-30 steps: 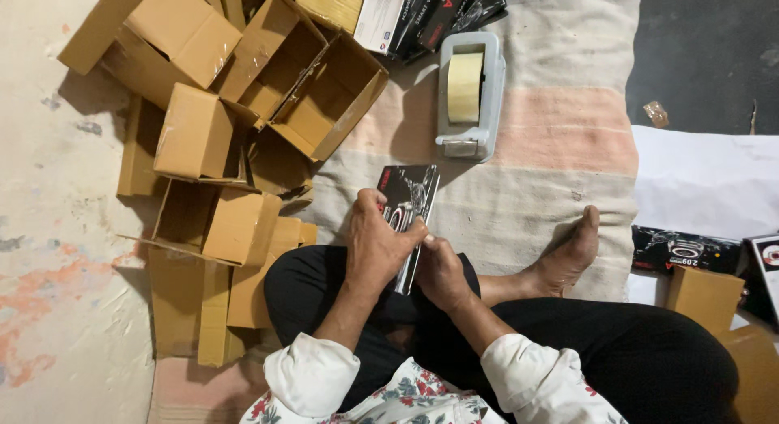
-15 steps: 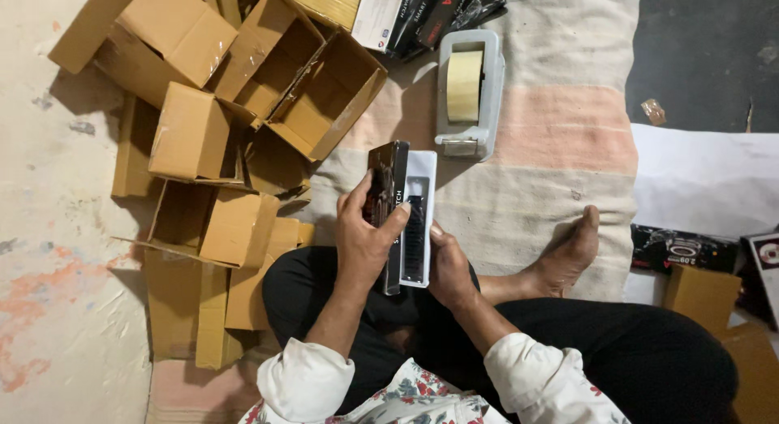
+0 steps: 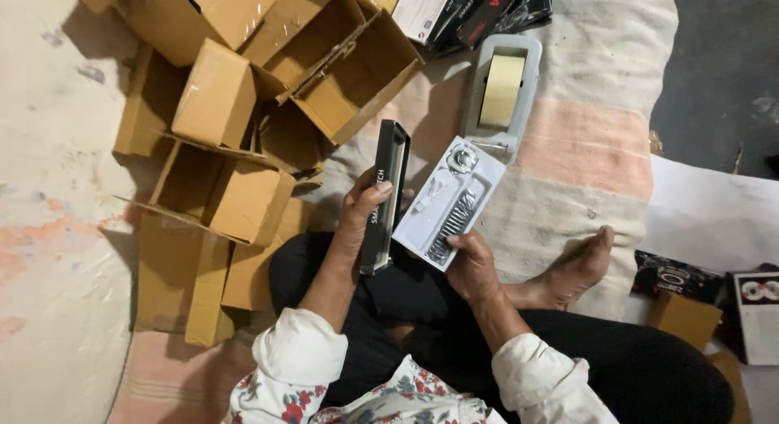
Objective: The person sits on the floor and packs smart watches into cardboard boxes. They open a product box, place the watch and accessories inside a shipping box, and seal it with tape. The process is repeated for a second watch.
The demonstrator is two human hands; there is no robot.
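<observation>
My left hand (image 3: 363, 214) grips a long black box lid (image 3: 384, 195), held on edge and tilted up. My right hand (image 3: 473, 266) holds the near corner of a white inner tray (image 3: 451, 199) that lies face up beside the lid. In the tray sit a round silver watch body at its far end and a metal link strap along its middle. Lid and tray are apart, side by side above my crossed legs.
Several open brown cardboard boxes (image 3: 243, 124) are piled at the left. A grey tape dispenser (image 3: 502, 90) with a roll of tape lies on the striped mat (image 3: 584, 140) just beyond the tray. Black product boxes (image 3: 487, 10) lie at the top, others (image 3: 714, 286) at the right.
The closed black box has been opened. My left hand has lifted the lid off to the left, and the white tray with the watch now lies uncovered in my right hand.
</observation>
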